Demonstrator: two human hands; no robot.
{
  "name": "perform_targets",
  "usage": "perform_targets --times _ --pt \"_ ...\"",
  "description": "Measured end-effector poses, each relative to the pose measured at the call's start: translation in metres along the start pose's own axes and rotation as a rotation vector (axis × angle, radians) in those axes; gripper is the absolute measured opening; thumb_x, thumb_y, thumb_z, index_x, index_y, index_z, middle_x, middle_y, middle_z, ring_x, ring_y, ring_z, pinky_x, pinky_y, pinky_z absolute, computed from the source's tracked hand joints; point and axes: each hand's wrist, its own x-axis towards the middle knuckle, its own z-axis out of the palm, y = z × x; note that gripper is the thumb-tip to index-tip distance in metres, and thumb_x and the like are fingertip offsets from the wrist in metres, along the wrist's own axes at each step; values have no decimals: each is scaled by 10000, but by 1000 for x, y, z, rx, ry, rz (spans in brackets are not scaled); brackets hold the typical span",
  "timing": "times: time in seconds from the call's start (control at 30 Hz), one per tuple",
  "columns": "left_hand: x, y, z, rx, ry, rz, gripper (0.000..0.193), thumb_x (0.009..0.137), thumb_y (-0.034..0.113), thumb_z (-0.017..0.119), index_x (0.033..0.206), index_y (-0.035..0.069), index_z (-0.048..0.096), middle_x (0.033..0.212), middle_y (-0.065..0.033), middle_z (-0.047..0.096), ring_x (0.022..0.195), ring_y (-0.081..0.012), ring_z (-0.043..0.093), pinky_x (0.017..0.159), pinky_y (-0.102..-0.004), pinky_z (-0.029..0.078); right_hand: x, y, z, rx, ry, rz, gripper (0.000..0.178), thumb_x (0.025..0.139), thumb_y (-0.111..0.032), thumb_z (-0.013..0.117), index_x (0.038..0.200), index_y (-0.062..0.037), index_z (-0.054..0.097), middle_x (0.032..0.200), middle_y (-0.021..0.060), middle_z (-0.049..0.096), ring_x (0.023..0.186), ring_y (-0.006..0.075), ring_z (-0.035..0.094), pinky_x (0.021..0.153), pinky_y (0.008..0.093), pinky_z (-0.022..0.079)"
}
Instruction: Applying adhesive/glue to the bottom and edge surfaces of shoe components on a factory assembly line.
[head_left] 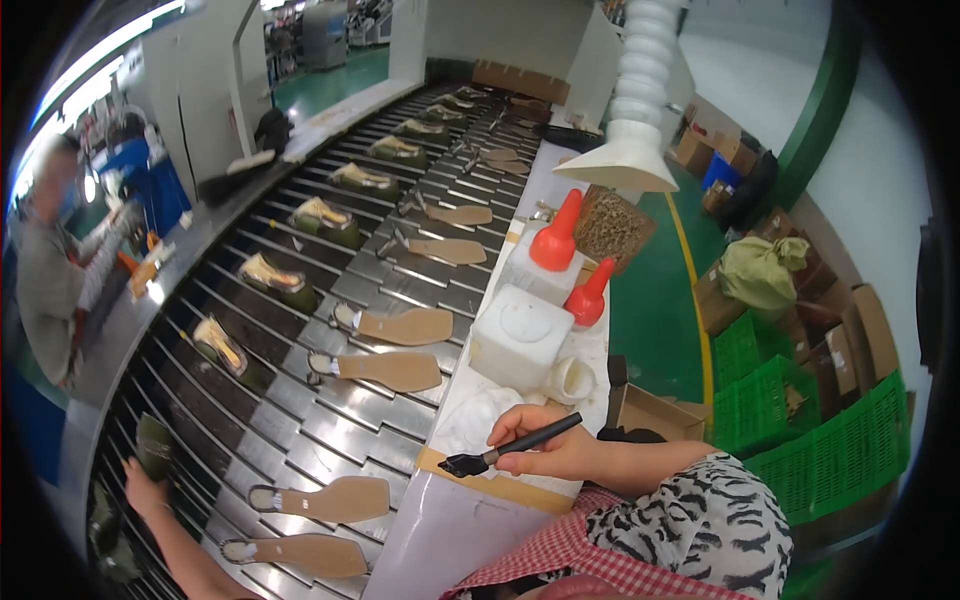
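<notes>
At the lower left, my left hand (147, 492) grips a dark green shoe upper (153, 448) over the conveyor (300, 440). In my right hand (560, 452) is a brush (538, 436) with a black handle, its dark bristles pointing left above the edge of the white side table (480, 428). Tan shoe soles (335, 498) lie in pairs along the metal slats. Beyond my left hand, a row of green shoe uppers (222, 345) sits on the bars with pale undersides up. A small open white jar (572, 380) stands just past my right hand.
White bottles (522, 335) with red nozzles (556, 235) stand on the side table, under a white extraction hood (622, 160). Green crates (830, 430) and cardboard boxes (655, 412) are at the right. Across the conveyor, another person (50, 270) works at the left.
</notes>
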Motion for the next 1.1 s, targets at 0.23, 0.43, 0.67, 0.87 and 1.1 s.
perform_targets --times 0.23,0.43,0.67,0.87,1.1 --pt "-99 0 -99 -1086 135 -180 693 765 320 742 1311 33 427 1325 -117 491 1156 -258 525 911 -359 459 -43 -7 -36 154 37 -87 219 835 -97 691 1015 -17 598 915 16 631 771 54 573 692 208 461" --pt "-201 -23 -120 -2433 -92 -180 510 863 336 648 1269 59 508 1296 -93 531 1168 -208 516 976 -372 428 -83 -16 -54 21 121 -147 200 817 -45 695 999 -15 616 956 26 626 915 87 571 826 239 455" --pt "-339 69 -189 -2483 -621 79 522 888 336 606 1331 107 450 1331 -73 499 1218 -247 472 1038 -418 367 -108 -31 -102 -54 172 -261 169 788 -40 714 926 -16 620 873 7 625 852 80 569 782 245 457" --pt "-402 160 -213 -1932 -376 63 581 798 105 688 1297 25 400 1231 -75 522 1126 -200 516 981 -337 403 -101 -43 -142 -466 420 -285 146 762 2 715 885 -4 638 850 8 630 802 75 566 729 227 454" --pt "-429 198 -234 -1846 -320 -23 599 690 88 780 1199 0 476 1106 -87 585 1025 -193 560 929 -321 426 -59 -15 -163 -867 324 -122 201 748 -85 722 906 -7 625 820 41 638 787 100 587 712 257 450"
